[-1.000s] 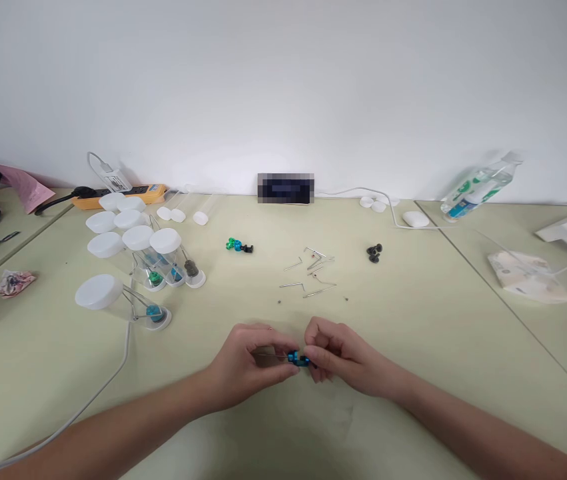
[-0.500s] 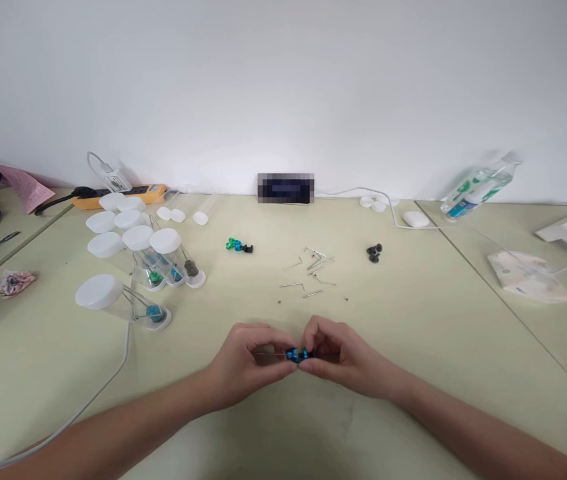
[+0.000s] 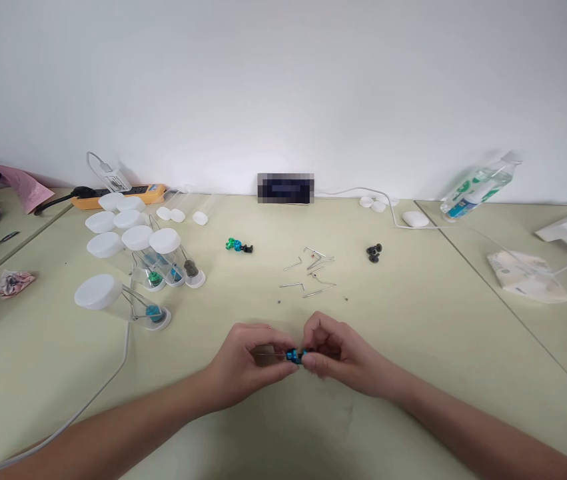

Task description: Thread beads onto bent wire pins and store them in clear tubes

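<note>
Above the near part of the table (image 3: 243,427), both hands meet at a small blue and black metal part (image 3: 292,356). My left hand (image 3: 250,357) pinches its blue end between thumb and fingers, and a thin metal rod runs back from it into the palm. From the other side, my right hand (image 3: 336,353) is closed on the part's black end, which its fingertips mostly hide. Beyond the hands lie several thin bent metal rods (image 3: 293,286), two tiny dark bits, a green, blue and black piece (image 3: 239,246) and a cluster of black knobs (image 3: 374,253).
Clear tubes with white caps (image 3: 98,292), holding coloured parts and wires, stand at the left. An orange power strip (image 3: 150,194) sits behind them. At the right are a plastic bottle (image 3: 480,187), a white case (image 3: 416,219) and a thin cable. A dark blurred-out rectangle (image 3: 286,189) leans at the wall.
The fingers of my right hand have shifted slightly around the part's black end, covering more of it. My left hand stays in place.
</note>
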Demonstrator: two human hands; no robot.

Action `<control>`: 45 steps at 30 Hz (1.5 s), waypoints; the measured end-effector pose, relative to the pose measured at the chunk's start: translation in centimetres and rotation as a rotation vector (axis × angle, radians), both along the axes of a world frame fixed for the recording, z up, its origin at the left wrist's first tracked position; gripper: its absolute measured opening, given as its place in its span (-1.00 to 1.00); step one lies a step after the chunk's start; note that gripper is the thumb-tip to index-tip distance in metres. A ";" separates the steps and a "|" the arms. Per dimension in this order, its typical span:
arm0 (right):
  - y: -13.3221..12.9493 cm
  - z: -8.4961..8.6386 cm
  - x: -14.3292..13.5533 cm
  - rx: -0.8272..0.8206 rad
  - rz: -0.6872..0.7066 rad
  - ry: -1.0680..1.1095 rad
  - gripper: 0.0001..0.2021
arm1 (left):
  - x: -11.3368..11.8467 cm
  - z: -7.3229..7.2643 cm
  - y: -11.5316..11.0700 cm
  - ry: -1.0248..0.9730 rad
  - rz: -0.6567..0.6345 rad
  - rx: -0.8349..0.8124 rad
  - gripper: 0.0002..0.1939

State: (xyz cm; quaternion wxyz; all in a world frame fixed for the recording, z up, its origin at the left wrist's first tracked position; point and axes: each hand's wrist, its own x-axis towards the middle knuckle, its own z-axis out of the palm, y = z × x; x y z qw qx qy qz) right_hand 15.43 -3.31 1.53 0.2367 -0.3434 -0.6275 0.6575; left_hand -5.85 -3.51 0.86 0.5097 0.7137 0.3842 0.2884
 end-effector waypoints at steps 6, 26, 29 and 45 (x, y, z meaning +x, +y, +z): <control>0.0 -0.1 0.0 -0.008 0.023 -0.024 -0.79 | 0.0 0.0 0.0 0.012 -0.005 0.011 -0.80; 0.0 0.1 0.0 -0.034 0.045 -0.008 -0.80 | -0.1 0.0 -0.1 -0.015 -0.005 -0.009 -0.81; 0.0 0.2 0.0 0.027 0.015 -0.026 -0.76 | 0.0 0.1 -0.1 -0.020 0.002 -0.008 -0.83; -0.1 0.3 -0.2 -0.002 0.025 -0.021 -0.76 | 0.0 0.3 -0.1 -0.012 -0.004 -0.002 -0.81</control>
